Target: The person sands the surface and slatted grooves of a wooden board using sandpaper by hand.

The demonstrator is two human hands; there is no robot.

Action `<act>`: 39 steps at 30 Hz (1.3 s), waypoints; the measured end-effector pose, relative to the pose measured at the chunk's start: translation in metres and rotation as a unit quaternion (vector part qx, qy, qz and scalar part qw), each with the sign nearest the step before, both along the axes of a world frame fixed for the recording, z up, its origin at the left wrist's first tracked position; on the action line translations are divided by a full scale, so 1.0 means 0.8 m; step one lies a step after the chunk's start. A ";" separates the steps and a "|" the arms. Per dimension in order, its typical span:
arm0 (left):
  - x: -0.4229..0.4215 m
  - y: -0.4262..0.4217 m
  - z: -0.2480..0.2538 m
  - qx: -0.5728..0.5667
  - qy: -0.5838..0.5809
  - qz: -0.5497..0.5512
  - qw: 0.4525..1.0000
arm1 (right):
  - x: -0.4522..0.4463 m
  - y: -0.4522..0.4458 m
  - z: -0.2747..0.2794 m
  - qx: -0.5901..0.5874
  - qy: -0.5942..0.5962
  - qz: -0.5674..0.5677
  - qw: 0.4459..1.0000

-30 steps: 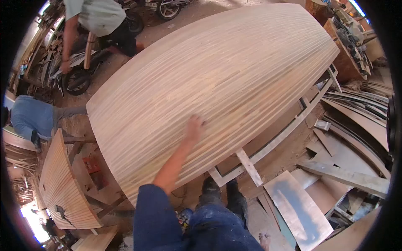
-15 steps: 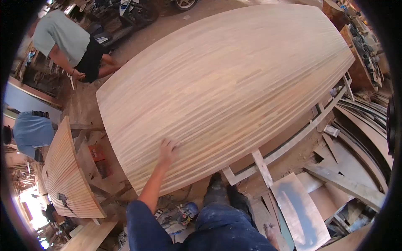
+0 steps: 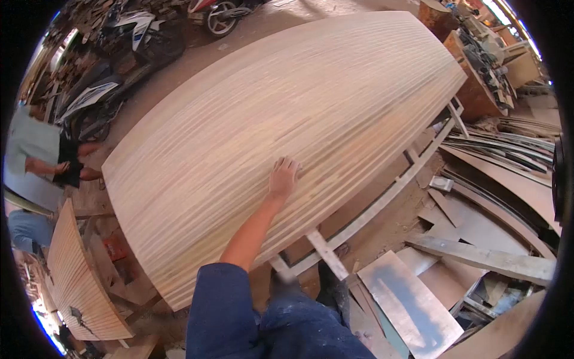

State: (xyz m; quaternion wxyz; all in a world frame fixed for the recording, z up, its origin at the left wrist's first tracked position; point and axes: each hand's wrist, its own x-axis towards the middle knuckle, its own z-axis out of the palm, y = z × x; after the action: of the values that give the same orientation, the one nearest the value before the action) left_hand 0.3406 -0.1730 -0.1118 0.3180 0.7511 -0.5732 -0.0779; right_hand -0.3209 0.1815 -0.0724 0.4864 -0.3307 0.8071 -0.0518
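Observation:
My left hand (image 3: 285,175) lies palm down, fingers stretched out, on a big pale panel (image 3: 251,107) made of narrow wooden strips joined side by side. The panel bows out along its long sides, and its face shows fine ridges between strips. Its near edge rests over a wooden support frame (image 3: 382,200). Nothing shows in the left hand's grasp. My right hand is out of view.
A smaller stripped panel (image 3: 81,281) stands at lower left. Board offcuts and a grey-smeared board (image 3: 412,305) lie at right beside a long beam (image 3: 484,257). Parked motorbikes (image 3: 113,78) stand at upper left; a person (image 3: 36,146) is at the left.
My left hand has slid forward and right across the panel. My right hand, seen earlier at lower right, has left the view. The camera has turned, shifting the scene.

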 end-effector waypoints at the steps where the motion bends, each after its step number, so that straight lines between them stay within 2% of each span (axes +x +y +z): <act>1: -0.012 -0.036 -0.001 -0.006 0.002 -0.003 1.000 | -0.001 -0.008 0.002 0.003 0.002 -0.001 1.000; 5: -0.062 -0.157 0.014 0.015 -0.017 -0.008 1.000 | -0.015 -0.069 -0.005 0.014 0.001 0.006 1.000; 8: -0.094 -0.246 0.003 0.032 -0.036 -0.016 0.999 | -0.049 -0.140 -0.023 0.022 -0.011 0.036 0.999; 10: -0.116 -0.309 -0.017 0.049 -0.096 -0.019 0.994 | -0.081 -0.203 -0.039 0.024 -0.025 0.069 0.997; 12: -0.143 -0.373 -0.025 -0.019 -0.077 0.003 0.997 | -0.118 -0.266 -0.045 0.017 -0.032 0.098 0.995; 16: -0.180 -0.454 -0.004 -0.028 -0.017 0.029 0.999 | -0.211 -0.409 -0.039 -0.075 -0.032 0.136 0.987; 18: -0.180 -0.438 0.008 -0.009 -0.049 0.012 0.999 | -0.237 -0.473 -0.035 -0.106 -0.040 0.101 0.988; 21: -0.144 -0.339 -0.020 0.073 -0.096 0.055 0.991 | -0.244 -0.533 -0.027 -0.101 -0.055 0.077 0.990; 22: -0.122 -0.283 -0.026 0.049 -0.051 0.046 0.996 | -0.243 -0.542 -0.028 -0.090 -0.051 0.079 0.991; 23: -0.096 -0.219 -0.047 0.001 -0.126 0.028 0.992 | -0.245 -0.547 -0.025 -0.076 -0.046 0.082 0.993; 24: -0.078 -0.162 -0.044 0.032 -0.116 0.044 0.992 | -0.246 -0.549 -0.026 -0.061 -0.043 0.084 0.994; 25: -0.068 -0.117 -0.029 0.035 -0.021 0.118 0.992 | -0.253 -0.546 -0.031 -0.046 -0.039 0.087 0.994; 27: -0.059 -0.069 0.007 0.047 -0.049 0.140 0.988 | -0.265 -0.534 -0.037 -0.011 -0.034 0.093 0.995; 28: -0.063 -0.077 0.008 0.048 -0.047 0.143 0.987 | -0.272 -0.533 -0.039 0.003 -0.032 0.101 0.994; 31: -0.089 -0.149 0.001 0.059 -0.045 0.132 0.988 | -0.281 -0.545 -0.039 0.028 -0.030 0.131 0.990; 34: -0.147 -0.306 -0.014 0.028 -0.067 0.113 0.991 | -0.277 -0.583 -0.030 0.017 -0.027 0.155 0.987; 36: -0.196 -0.414 0.025 0.046 -0.061 0.095 0.993 | -0.272 -0.616 -0.019 -0.004 -0.022 0.174 0.984; 39: -0.237 -0.542 0.004 -0.028 -0.022 0.092 0.995 | -0.252 -0.664 -0.004 -0.050 -0.023 0.176 0.983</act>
State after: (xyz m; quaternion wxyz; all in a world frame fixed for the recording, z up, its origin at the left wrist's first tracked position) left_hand 0.1512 -0.6066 -0.1085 0.3317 0.7931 -0.5105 -0.0154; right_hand -0.5222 -0.3499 -0.0755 0.4894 -0.4898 0.7214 -0.0135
